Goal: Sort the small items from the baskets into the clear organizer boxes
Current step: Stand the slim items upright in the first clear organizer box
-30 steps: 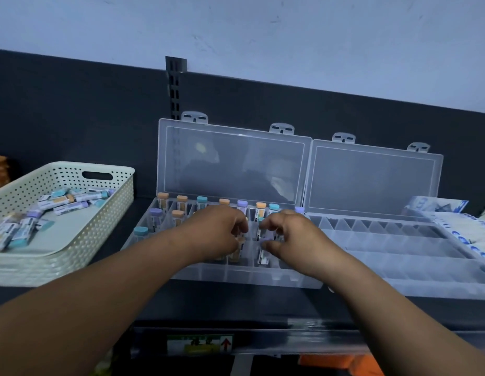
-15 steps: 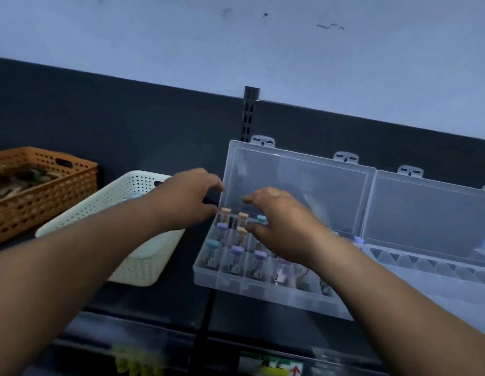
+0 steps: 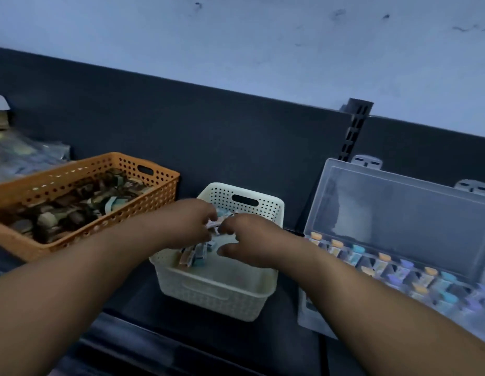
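Head view: small tubes (image 3: 198,253) lie in the white basket (image 3: 216,294). My left hand (image 3: 187,223) pinches one above them; my right hand (image 3: 252,242) curls close beside it, grip unclear. Organizer box (image 3: 398,218) sits at three o'clock, orange basket (image 3: 81,237) at nine.

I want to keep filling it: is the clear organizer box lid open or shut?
Open. The lid stands upright behind the clear organizer box, leaving its rows of capped vials uncovered.
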### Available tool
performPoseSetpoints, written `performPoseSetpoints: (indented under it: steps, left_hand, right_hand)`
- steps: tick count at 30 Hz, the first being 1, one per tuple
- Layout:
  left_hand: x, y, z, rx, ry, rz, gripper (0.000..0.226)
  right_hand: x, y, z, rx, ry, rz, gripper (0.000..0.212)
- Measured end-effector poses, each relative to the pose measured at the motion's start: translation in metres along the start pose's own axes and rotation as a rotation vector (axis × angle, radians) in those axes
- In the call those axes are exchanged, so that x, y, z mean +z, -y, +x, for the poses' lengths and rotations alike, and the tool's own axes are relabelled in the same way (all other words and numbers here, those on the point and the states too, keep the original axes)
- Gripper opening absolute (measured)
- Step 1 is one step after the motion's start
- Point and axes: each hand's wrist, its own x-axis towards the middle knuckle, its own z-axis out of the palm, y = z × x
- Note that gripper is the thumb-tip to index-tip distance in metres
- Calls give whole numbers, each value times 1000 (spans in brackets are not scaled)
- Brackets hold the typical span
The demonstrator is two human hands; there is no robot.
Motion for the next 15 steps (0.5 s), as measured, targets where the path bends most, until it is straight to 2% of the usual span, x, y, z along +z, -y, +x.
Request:
performPoseSetpoints:
  steps: [6, 8, 12, 15]
  left_hand:
    - [7, 15, 9, 72, 54, -26, 32]
    - [6, 21, 10, 77, 44, -65, 36]
    - [1, 29, 11, 92, 62, -114, 44]
    - [1, 28, 11, 102, 64, -93, 41]
  right_hand:
    - [18, 14, 39, 107, 166, -12, 36]
    - [19, 17, 45, 118, 177, -22, 28]
    - [24, 19, 55, 125, 148, -35, 28]
    - [24, 13, 58, 143, 124, -92, 7]
